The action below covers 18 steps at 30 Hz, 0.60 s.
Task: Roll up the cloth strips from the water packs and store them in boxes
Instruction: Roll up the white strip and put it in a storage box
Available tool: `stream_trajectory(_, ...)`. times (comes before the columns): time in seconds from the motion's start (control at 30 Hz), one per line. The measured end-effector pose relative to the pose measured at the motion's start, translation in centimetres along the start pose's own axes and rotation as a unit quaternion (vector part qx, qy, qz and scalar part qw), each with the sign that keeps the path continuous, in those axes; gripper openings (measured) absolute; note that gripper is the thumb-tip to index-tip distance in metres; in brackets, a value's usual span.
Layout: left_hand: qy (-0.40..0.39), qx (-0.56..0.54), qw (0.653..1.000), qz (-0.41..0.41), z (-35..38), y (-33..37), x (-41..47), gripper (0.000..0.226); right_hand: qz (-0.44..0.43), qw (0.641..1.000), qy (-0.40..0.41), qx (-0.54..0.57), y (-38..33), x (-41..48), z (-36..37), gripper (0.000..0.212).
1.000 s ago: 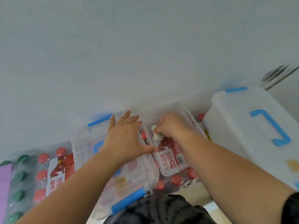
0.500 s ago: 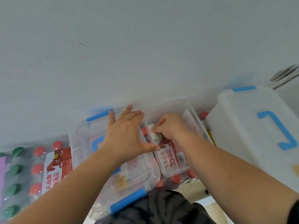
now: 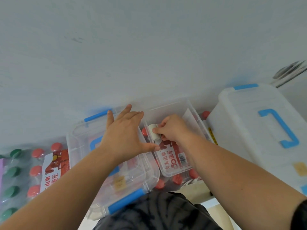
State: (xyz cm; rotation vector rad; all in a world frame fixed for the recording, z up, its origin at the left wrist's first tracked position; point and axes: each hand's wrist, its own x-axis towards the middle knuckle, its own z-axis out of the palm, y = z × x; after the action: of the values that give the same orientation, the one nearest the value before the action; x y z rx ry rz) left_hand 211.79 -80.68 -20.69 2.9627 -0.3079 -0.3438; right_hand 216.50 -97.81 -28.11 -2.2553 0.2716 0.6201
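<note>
White cloth roll (image 3: pixel 153 133) inside clear open box (image 3: pixel 197 123).

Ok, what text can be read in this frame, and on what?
"夫山泉", "30", "周年": red-and-white label seen through the open clear box.
"山泉", "周年", cut off: label on the left water pack.
Barcode digits and small print beside it: too small to read.

Water pack label (image 3: pixel 173 156): 夫山泉, 30周年.

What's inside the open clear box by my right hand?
A white cloth roll, pinched by the right hand. That hand hides part of the open box.
</note>
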Motion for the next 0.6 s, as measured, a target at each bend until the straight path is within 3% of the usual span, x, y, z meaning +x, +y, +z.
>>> stream_trajectory(0.1, -0.002, 0.005, 1.000, 0.000, 0.0, 0.0, 0.0, 0.119, 0.014, 0.999, -0.024, 0.040, 0.2, 0.0, -0.3, 0.024)
stream_trajectory(0.43, -0.011, 0.023, 1.000, 0.000, -0.2, 0.1, 0.3, 0.119, 0.005, 0.993, -0.104, -0.049, -0.4, -0.8, -1.3, 0.018)
stream_trajectory(0.6, -0.008, 0.033, 0.999, 0.002, -0.1, 0.1, 0.0, 0.118, 0.009, 0.997, -0.075, -0.026, 0.1, -2.2, -2.2, 0.024)
